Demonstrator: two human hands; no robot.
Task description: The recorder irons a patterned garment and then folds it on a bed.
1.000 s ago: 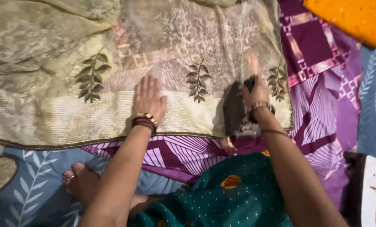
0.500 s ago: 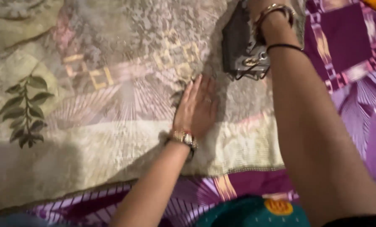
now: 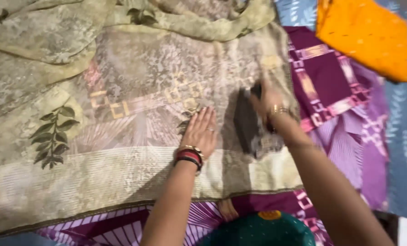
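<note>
Where the sheer beige cloth (image 3: 121,136) lies spread over a purple sheet (image 3: 344,114), the left hand (image 3: 201,132) rests flat and open on it, fingers together, apparently to keep the weave taut. The right hand (image 3: 269,107) is closed on the handle of a dark iron (image 3: 251,127), which sits sole-down on the cloth just right of the left hand, below and partly under the grip. An orange cloth (image 3: 367,36) lies apart at upper right.
</note>
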